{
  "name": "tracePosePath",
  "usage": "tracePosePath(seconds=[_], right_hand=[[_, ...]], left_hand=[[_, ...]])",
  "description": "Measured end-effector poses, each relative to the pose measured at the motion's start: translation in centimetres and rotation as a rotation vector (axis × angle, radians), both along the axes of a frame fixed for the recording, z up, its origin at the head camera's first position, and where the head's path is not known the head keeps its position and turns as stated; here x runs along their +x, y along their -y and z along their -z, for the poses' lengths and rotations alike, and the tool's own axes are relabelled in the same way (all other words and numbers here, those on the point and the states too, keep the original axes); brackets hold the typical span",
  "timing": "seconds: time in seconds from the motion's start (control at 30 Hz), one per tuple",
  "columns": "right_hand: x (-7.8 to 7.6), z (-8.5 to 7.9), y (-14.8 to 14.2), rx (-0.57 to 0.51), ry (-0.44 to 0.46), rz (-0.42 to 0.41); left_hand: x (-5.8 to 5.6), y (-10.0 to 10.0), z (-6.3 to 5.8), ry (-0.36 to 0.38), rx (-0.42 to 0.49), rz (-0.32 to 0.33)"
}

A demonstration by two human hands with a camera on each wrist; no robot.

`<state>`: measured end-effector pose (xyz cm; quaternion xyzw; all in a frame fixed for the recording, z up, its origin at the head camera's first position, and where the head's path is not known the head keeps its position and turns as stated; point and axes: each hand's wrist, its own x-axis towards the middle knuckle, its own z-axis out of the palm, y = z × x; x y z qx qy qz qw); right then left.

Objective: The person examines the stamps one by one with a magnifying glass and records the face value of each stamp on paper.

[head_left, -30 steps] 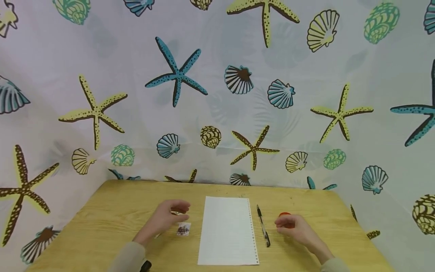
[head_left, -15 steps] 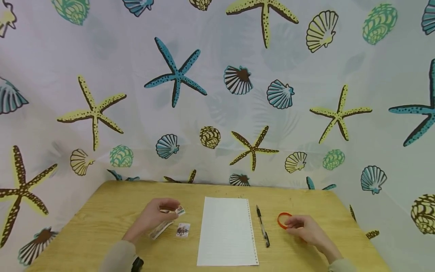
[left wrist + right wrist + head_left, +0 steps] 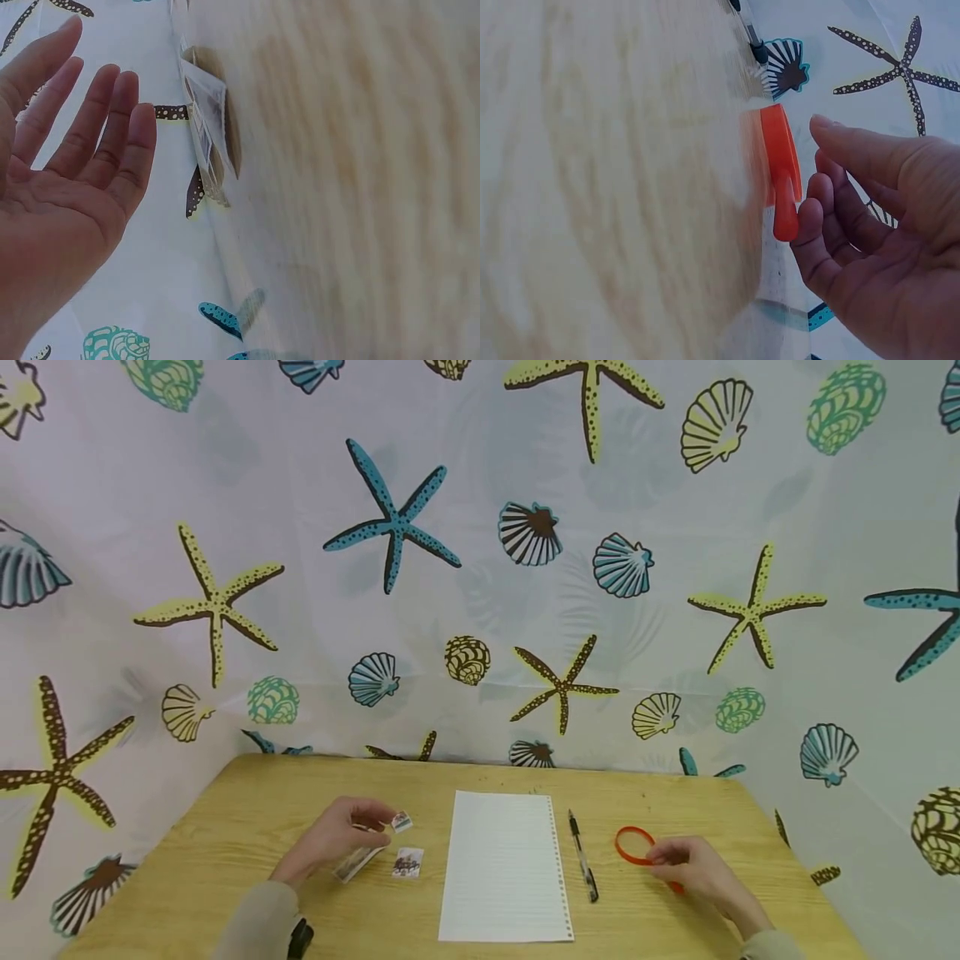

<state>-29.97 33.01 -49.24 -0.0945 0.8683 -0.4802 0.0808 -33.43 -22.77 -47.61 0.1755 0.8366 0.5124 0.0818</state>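
My left hand (image 3: 330, 839) hovers over the left of the table, fingers loosely bent and apart in the left wrist view, holding nothing. Under it lies a long, narrow strip (image 3: 357, 863) with a clear edge, partly hidden. Two small stamp-like pictures lie nearby: a tilted picture (image 3: 402, 822) by the fingertips and a second picture (image 3: 407, 862) closer to the paper. On the right, my right hand (image 3: 701, 872) is above the handle of a red magnifying glass (image 3: 780, 150) lying on the table. Its thumb and fingers are apart, not round the handle; fingertip contact cannot be told.
A lined sheet of paper (image 3: 506, 868) with punched holes along its right edge lies mid-table. Beside it is a clear-barrelled pen (image 3: 582, 856) with black ends. A cloth (image 3: 480, 610) printed with starfish and shells hangs behind the wooden table (image 3: 247, 827) and along its sides.
My left hand has drawn back to the left, uncovering the strip and the tilted picture. My right hand has shifted right, so the red ring and part of its handle show.
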Motion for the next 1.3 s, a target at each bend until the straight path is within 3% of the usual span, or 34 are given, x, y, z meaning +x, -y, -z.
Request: tracePosePath(seconds=[0.33,0.57,1.07,1.3], right_hand=[[-0.4,0.7,-1.6,-0.026,0.016,-0.038],[-0.8,0.8,-2.3,-0.023,0.078,-0.111],[-2.1,0.6,-2.2,0.151,-0.039,-0.243],[-2.1,0.0,-2.2,0.166,-0.04,-0.286]], left_hand=[[-0.3,0.3,0.3,-0.009,-0.059,0.013],[-0.3,0.4,0.3,0.01,-0.047,0.0],[-0.4,0.1,-0.3,0.027,-0.08,-0.067],[-0.3,0.1,-0.5,0.016,-0.12,-0.089]])
